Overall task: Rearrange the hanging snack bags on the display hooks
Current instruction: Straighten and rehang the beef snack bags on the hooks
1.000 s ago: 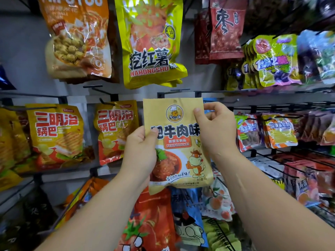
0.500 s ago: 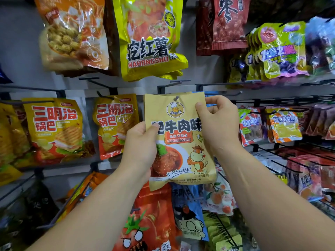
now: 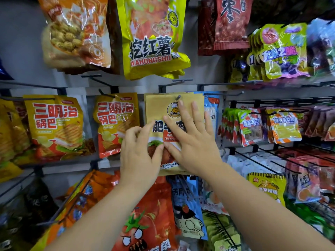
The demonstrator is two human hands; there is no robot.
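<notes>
1. Shop shelving of grey panels and black wire hooks is filling the whole view, every row hanging thick with bright snack packets; nearest the camera, two bare forearms are reaching up from six o'clock toward the centre.

2. Just beyond the arms, a red tomato-face bag (image 3: 145, 223) is hanging at six o'clock, with a blue cartoon bag (image 3: 188, 214) beside it at five o'clock.

3. At the centre, the left hand (image 3: 139, 153) is curling loosely, thumb and fingertips resting on the lower left part of the tan beef-flavour bag (image 3: 159, 109); whether it is actually pinching the film I cannot tell.

4. The right hand (image 3: 192, 140) is lying flat and spread wide open on the bag's front, gripping nothing, apparently pressing it back.

5. The tan bag is hanging just above centre, its top hole threaded on a display hook (image 3: 178, 96), a second similar packet showing behind it.

6. By my judgement the bag is light, thin and crinkly, its glossy film a little slippery; taking it by the stiffer sealed top edge near the hole looks safest, since pulling low could tear the hole.

7. Farther off, two sandwich crisp bags (image 3: 54, 124) are hanging at nine o'clock; a yellow Wahongshu bag (image 3: 152, 42) is hanging at twelve o'clock.
</notes>
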